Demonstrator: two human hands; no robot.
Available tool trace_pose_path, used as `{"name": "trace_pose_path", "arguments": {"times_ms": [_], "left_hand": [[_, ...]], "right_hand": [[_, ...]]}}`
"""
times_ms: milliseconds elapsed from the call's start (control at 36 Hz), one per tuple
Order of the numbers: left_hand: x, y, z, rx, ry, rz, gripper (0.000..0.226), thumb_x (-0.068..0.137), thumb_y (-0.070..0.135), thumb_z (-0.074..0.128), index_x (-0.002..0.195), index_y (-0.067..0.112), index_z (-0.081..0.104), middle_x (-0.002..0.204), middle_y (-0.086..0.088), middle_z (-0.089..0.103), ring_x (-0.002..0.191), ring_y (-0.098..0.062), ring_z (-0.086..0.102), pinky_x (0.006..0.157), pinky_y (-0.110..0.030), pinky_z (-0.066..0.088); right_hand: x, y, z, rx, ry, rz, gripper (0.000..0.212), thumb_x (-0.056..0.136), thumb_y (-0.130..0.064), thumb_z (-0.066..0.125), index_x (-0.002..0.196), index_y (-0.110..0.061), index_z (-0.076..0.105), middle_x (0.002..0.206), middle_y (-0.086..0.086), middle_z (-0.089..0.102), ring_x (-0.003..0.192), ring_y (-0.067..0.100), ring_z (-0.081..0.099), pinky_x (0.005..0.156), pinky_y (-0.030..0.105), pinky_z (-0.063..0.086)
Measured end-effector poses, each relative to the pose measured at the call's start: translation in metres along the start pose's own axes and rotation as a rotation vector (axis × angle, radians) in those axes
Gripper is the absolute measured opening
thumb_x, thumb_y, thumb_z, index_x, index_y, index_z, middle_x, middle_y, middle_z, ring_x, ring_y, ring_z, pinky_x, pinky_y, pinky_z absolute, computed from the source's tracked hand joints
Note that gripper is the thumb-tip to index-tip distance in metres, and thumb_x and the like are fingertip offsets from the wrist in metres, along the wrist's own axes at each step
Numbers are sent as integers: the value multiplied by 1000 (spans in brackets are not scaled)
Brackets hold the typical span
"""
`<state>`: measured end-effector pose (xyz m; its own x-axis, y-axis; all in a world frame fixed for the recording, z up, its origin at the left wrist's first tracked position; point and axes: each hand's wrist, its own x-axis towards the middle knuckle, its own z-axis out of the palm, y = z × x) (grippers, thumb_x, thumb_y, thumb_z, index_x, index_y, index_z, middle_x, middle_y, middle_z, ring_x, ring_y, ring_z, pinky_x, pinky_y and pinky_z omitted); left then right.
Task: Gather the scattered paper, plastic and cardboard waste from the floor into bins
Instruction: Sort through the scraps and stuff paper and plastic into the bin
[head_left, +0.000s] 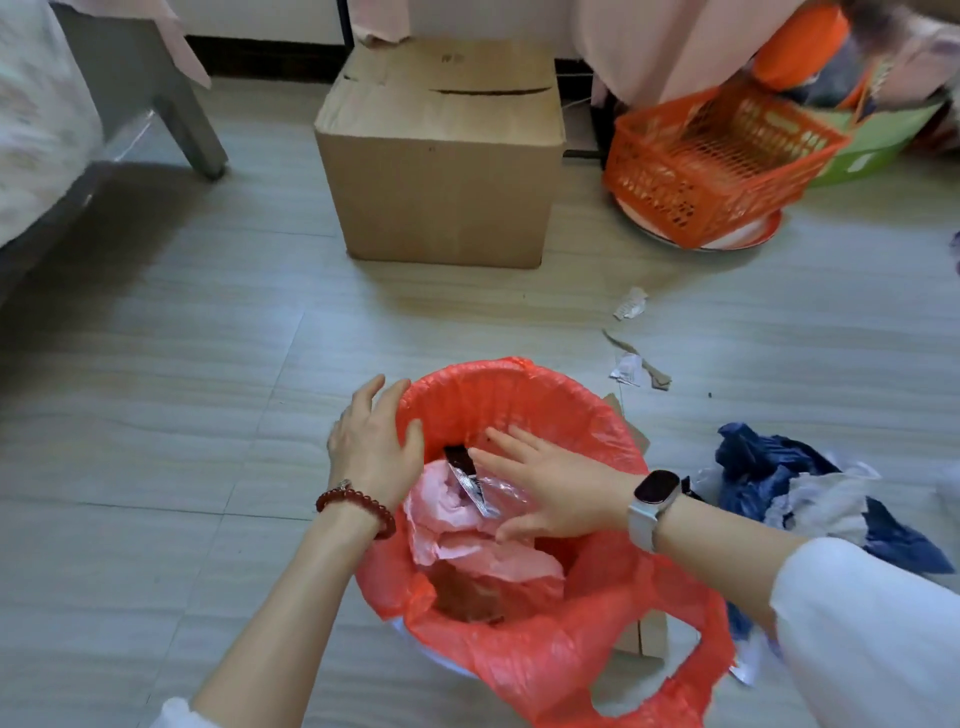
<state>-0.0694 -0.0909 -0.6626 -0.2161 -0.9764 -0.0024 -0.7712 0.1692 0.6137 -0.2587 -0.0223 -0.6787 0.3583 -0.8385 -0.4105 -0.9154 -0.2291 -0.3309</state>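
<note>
A bin lined with a red plastic bag (519, 395) stands on the floor in front of me. Inside lie pink crumpled paper (452, 525) and a dark and silver foil wrapper (470, 480). My left hand (374, 441) holds the bin's left rim, thumb over the red liner. My right hand (550, 483) hovers over the bin's mouth with fingers spread and straight, just above the wrapper. Paper scraps (631, 304) and torn cardboard bits (652, 371) lie on the floor to the right. A blue and white heap of plastic and paper (800, 483) sits beside the bin.
A closed cardboard box (441, 171) stands ahead. An orange plastic basket (717, 156) rests on a round tray at the back right, near a green container (872, 150). A bed with a grey frame (171, 104) fills the left. Flat cardboard (644, 631) lies under the bin's right side.
</note>
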Motion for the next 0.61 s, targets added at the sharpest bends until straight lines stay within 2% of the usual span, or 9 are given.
{"name": "trace_pose_path", "arguments": {"times_ms": [28,83,139,194,278,361,472,528,611], "left_hand": [[3,9,0,-15,10,22,42,87,16,51,129,13,51,141,-12,39,129,-28,40,108,-47,31],[6,29,3,-53,27,89,38,87,17,49,124,11,55,136,-12,45,125,-29,44,106,-47,34],[6,51,9,-93,35,170,36,86,15,49,120,9,57,128,-13,51,120,-29,48,103,-45,37],[4,77,21,-125,12,258,36,83,16,48,116,8,60,119,-12,56,114,-28,52,100,-39,40],[-4,122,50,-144,-70,373,40,78,21,44,112,10,62,112,-10,59,107,-27,55,94,-36,42],[-23,170,94,-155,-182,495,34,84,19,45,113,11,60,115,-8,57,106,-26,55,93,-38,43],[-62,221,167,-105,-394,621,31,91,18,46,122,16,53,124,-3,51,112,-22,51,96,-39,41],[-86,238,203,-43,-510,676,34,92,19,45,126,17,49,127,-5,48,115,-23,49,96,-40,42],[-120,248,251,101,-659,729,37,93,20,43,130,17,43,131,-8,44,111,-27,50,90,-39,45]], "right_hand": [[-7,0,-6,1,50,-3,84,83,-56,55,148,-28,9,157,5,6,145,22,1,116,33,9],[-24,3,-17,38,161,3,65,89,-47,52,145,-24,27,151,2,28,141,19,19,114,35,25],[-44,7,-26,72,289,9,46,92,-35,50,136,-21,44,137,2,48,130,18,39,102,38,40],[-69,17,-32,123,426,48,36,93,-29,46,126,-18,55,120,0,59,115,17,51,91,35,46],[-113,46,-25,254,612,170,32,92,-26,44,116,-17,61,97,-7,62,94,13,56,79,30,48],[-167,85,-3,351,712,356,26,92,-15,50,116,-15,62,106,-3,65,98,10,58,87,25,47],[-247,131,45,418,729,623,27,93,-13,48,116,-14,61,111,0,65,96,8,56,86,21,44],[-285,152,77,446,722,776,27,93,-13,48,116,-13,62,112,3,65,97,14,59,82,20,41],[-331,178,129,469,665,952,28,93,-13,46,116,-11,62,115,7,64,103,24,59,83,26,41]]}}
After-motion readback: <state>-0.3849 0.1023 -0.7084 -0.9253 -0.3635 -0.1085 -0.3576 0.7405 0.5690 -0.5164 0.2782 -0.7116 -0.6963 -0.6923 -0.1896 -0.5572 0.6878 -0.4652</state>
